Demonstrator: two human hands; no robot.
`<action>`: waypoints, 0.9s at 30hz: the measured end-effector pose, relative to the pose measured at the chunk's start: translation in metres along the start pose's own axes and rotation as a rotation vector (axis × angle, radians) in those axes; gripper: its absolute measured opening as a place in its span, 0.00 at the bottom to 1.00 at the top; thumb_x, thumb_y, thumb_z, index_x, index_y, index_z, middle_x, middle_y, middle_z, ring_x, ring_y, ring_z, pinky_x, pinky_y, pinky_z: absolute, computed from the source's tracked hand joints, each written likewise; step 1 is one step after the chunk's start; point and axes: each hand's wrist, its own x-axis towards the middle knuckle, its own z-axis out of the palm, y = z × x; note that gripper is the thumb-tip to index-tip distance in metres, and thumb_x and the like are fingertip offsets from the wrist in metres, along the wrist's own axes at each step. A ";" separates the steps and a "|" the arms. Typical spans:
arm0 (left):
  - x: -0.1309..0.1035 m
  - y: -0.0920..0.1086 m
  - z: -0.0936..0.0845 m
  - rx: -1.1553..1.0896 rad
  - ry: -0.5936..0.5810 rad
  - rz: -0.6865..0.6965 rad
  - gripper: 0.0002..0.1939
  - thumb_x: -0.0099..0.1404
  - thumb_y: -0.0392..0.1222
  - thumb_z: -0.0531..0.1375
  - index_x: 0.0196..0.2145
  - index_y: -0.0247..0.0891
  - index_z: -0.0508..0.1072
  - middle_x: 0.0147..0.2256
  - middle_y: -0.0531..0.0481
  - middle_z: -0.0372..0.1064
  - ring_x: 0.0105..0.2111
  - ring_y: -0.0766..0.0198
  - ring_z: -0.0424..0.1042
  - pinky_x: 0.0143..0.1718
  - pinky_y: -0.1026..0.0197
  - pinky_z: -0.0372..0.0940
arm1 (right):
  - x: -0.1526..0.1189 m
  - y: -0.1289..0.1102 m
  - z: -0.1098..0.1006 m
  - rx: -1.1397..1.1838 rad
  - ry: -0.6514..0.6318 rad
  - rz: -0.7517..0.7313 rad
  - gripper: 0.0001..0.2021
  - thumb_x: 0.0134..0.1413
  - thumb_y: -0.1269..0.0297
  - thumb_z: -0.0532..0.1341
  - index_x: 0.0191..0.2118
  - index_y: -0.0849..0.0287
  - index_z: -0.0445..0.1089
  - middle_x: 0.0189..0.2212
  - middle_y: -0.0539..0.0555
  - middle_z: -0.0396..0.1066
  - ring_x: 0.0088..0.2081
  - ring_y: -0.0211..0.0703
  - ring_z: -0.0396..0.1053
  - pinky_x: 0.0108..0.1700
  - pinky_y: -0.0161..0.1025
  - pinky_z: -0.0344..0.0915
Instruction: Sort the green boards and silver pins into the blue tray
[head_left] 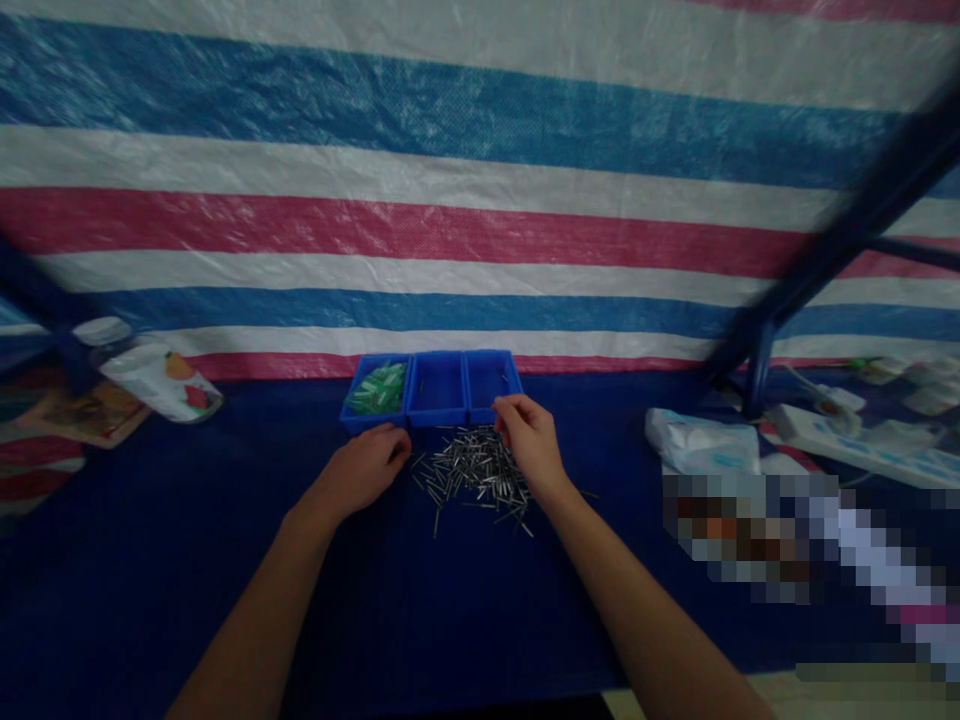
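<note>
Metal pins (480,465), loose heap: centre of table, just near of three joined blue bins. Right hand (529,440): over the heap's right side, fingertips pinched together by the right bin (487,375); whether a pin is grasped, cannot tell. It partly screens that bin's near right corner. Left hand (371,465): fingers curled, near of the left bin (346,412); grip contents, cannot tell. Green pieces (381,388): filling the left bin. Middle bin (437,385): between the other two. Far left: white-labelled jar (165,380), tilted. Right: plastic bag (705,442), well apart from the heap; white power strip (840,445) beyond; nearer items pixelated. Surface: dark blue table (450,610). Room: striped sheet (480,225) behind, blue frame bar (847,225) at right.
</note>
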 end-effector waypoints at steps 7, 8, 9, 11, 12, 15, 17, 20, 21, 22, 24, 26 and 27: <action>0.004 0.025 -0.001 -0.269 0.142 0.113 0.08 0.68 0.41 0.54 0.36 0.40 0.73 0.35 0.50 0.74 0.34 0.61 0.71 0.38 0.58 0.64 | -0.017 -0.006 0.006 -0.383 -0.194 -0.247 0.13 0.59 0.53 0.58 0.33 0.57 0.72 0.23 0.48 0.69 0.25 0.37 0.63 0.30 0.37 0.56; 0.004 0.031 -0.001 -0.317 0.177 0.122 0.08 0.68 0.42 0.55 0.36 0.40 0.73 0.34 0.50 0.74 0.32 0.62 0.71 0.36 0.59 0.64 | -0.020 -0.007 0.007 -0.467 -0.247 -0.290 0.13 0.60 0.54 0.58 0.34 0.57 0.73 0.25 0.49 0.70 0.27 0.37 0.64 0.31 0.37 0.57; 0.004 0.035 -0.001 -0.359 0.203 0.126 0.07 0.67 0.42 0.56 0.36 0.40 0.74 0.33 0.51 0.74 0.31 0.63 0.70 0.35 0.60 0.63 | -0.022 -0.007 0.008 -0.539 -0.290 -0.326 0.12 0.61 0.55 0.57 0.35 0.57 0.73 0.27 0.50 0.71 0.28 0.37 0.65 0.33 0.37 0.57; 0.004 0.043 0.001 -0.419 0.241 0.129 0.07 0.66 0.43 0.59 0.36 0.40 0.75 0.30 0.53 0.73 0.28 0.65 0.68 0.31 0.62 0.62 | -0.024 -0.007 0.009 -0.622 -0.337 -0.387 0.13 0.63 0.56 0.56 0.33 0.57 0.72 0.28 0.51 0.71 0.30 0.38 0.65 0.35 0.37 0.56; 0.004 0.045 0.002 -0.439 0.255 0.130 0.07 0.65 0.43 0.60 0.36 0.39 0.75 0.29 0.53 0.72 0.27 0.66 0.68 0.30 0.63 0.62 | -0.024 -0.007 0.010 -0.634 -0.349 -0.405 0.13 0.63 0.57 0.55 0.31 0.57 0.71 0.27 0.50 0.70 0.30 0.38 0.65 0.35 0.37 0.56; 0.003 0.048 0.004 -0.477 0.298 0.126 0.06 0.63 0.44 0.61 0.35 0.39 0.75 0.28 0.54 0.71 0.26 0.67 0.67 0.29 0.64 0.61 | -0.024 -0.005 0.011 -0.593 -0.390 -0.394 0.16 0.65 0.58 0.54 0.27 0.57 0.67 0.23 0.49 0.66 0.27 0.36 0.61 0.31 0.37 0.53; 0.003 0.048 0.004 -0.494 0.317 0.114 0.06 0.63 0.43 0.62 0.34 0.39 0.75 0.28 0.54 0.71 0.26 0.67 0.66 0.29 0.63 0.62 | -0.024 -0.005 0.012 -0.520 -0.407 -0.353 0.17 0.65 0.56 0.53 0.26 0.57 0.66 0.22 0.47 0.64 0.25 0.35 0.59 0.29 0.37 0.50; 0.003 0.049 0.004 -0.529 0.316 0.101 0.06 0.62 0.44 0.62 0.34 0.39 0.75 0.27 0.53 0.70 0.26 0.67 0.66 0.29 0.63 0.61 | -0.025 -0.006 0.014 -0.380 -0.413 -0.293 0.17 0.64 0.54 0.53 0.27 0.56 0.67 0.20 0.46 0.62 0.23 0.35 0.58 0.27 0.36 0.49; 0.002 0.049 0.004 -0.543 0.313 0.102 0.07 0.62 0.44 0.62 0.33 0.39 0.75 0.27 0.53 0.70 0.26 0.67 0.65 0.29 0.63 0.61 | -0.025 -0.006 0.015 -0.340 -0.412 -0.273 0.16 0.64 0.54 0.54 0.28 0.56 0.67 0.20 0.46 0.61 0.23 0.35 0.57 0.27 0.36 0.50; 0.002 0.050 0.004 -0.558 0.311 0.108 0.06 0.61 0.44 0.62 0.33 0.39 0.75 0.26 0.53 0.70 0.25 0.67 0.65 0.29 0.63 0.61 | -0.025 -0.006 0.016 -0.304 -0.407 -0.253 0.15 0.63 0.54 0.55 0.28 0.56 0.67 0.20 0.46 0.61 0.23 0.35 0.57 0.27 0.36 0.50; 0.002 0.051 0.003 -0.586 0.320 0.123 0.06 0.60 0.43 0.63 0.34 0.38 0.75 0.27 0.53 0.69 0.25 0.67 0.65 0.29 0.63 0.61 | -0.025 -0.006 0.017 -0.233 -0.382 -0.212 0.13 0.61 0.55 0.57 0.29 0.56 0.68 0.21 0.46 0.62 0.24 0.36 0.57 0.27 0.36 0.51; 0.001 0.052 0.002 -0.615 0.338 0.127 0.09 0.59 0.43 0.64 0.37 0.39 0.75 0.29 0.52 0.71 0.27 0.67 0.66 0.29 0.63 0.62 | -0.023 -0.006 0.017 -0.138 -0.353 -0.175 0.11 0.58 0.55 0.59 0.30 0.55 0.69 0.22 0.46 0.63 0.25 0.36 0.58 0.28 0.36 0.54; 0.001 0.051 0.001 -0.630 0.349 0.119 0.10 0.59 0.43 0.64 0.38 0.39 0.75 0.31 0.51 0.71 0.28 0.66 0.67 0.30 0.63 0.62 | -0.022 -0.007 0.017 -0.078 -0.344 -0.158 0.10 0.56 0.55 0.60 0.31 0.55 0.69 0.23 0.47 0.64 0.26 0.36 0.59 0.29 0.36 0.55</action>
